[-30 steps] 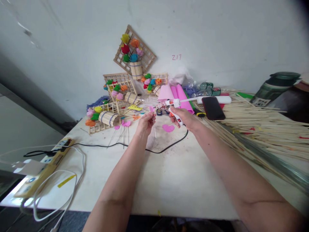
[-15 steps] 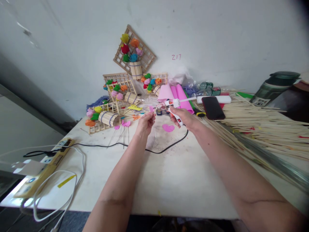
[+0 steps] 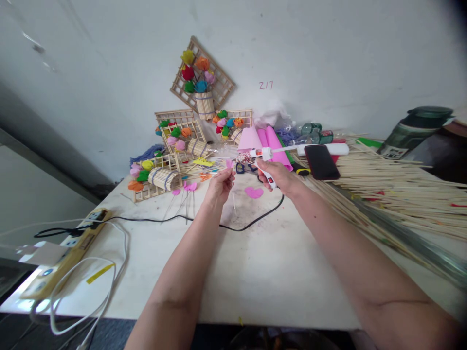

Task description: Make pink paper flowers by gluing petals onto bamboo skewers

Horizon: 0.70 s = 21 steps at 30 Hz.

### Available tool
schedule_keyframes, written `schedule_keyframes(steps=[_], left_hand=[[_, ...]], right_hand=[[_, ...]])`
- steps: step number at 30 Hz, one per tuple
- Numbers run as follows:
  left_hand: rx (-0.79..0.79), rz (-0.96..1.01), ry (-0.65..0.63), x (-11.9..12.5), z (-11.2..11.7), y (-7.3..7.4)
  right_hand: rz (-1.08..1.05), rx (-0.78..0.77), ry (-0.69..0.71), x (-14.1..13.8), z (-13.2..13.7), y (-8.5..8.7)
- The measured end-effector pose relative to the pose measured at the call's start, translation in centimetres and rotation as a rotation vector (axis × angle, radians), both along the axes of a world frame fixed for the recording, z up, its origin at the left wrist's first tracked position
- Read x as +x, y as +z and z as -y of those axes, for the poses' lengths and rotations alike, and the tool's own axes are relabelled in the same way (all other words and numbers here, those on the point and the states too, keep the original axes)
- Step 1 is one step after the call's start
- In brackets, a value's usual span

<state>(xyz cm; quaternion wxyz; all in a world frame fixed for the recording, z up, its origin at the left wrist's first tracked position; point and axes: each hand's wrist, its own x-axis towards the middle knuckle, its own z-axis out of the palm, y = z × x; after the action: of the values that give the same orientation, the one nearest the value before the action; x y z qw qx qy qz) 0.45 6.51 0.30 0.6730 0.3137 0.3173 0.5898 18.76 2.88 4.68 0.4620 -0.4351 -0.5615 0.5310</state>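
My left hand (image 3: pixel 220 183) is closed in a pinch on a thin wooden skewer (image 3: pixel 233 198) with a small pink petal (image 3: pixel 229 164) at its top. My right hand (image 3: pixel 279 178) grips a white hot glue gun (image 3: pixel 263 159), whose nozzle points left toward the petal. The gun's black cord (image 3: pixel 251 221) trails across the white table (image 3: pixel 255 272). A pink heart-shaped cutout (image 3: pixel 254 192) lies on the table just below both hands.
Finished stick frames with paper flowers (image 3: pixel 160 176) stand at the back left and hang on the wall (image 3: pixel 202 80). Pink foam sheets (image 3: pixel 270 141), a dark phone (image 3: pixel 321 162), a big pile of skewers (image 3: pixel 394 189) fill the right. A power strip (image 3: pixel 62 250) sits at the left edge.
Almost nothing has changed; both hands keep their hold, and the glue gun has shifted very slightly.
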Motion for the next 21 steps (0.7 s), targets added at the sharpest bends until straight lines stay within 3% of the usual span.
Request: schedule_keyframes(steps=[21], left_hand=[[0.037,0.017,0.029,-0.28,-0.43,-0.32]], right_hand=[[0.077,0.027,0.043,0.06,0.05,0.16]])
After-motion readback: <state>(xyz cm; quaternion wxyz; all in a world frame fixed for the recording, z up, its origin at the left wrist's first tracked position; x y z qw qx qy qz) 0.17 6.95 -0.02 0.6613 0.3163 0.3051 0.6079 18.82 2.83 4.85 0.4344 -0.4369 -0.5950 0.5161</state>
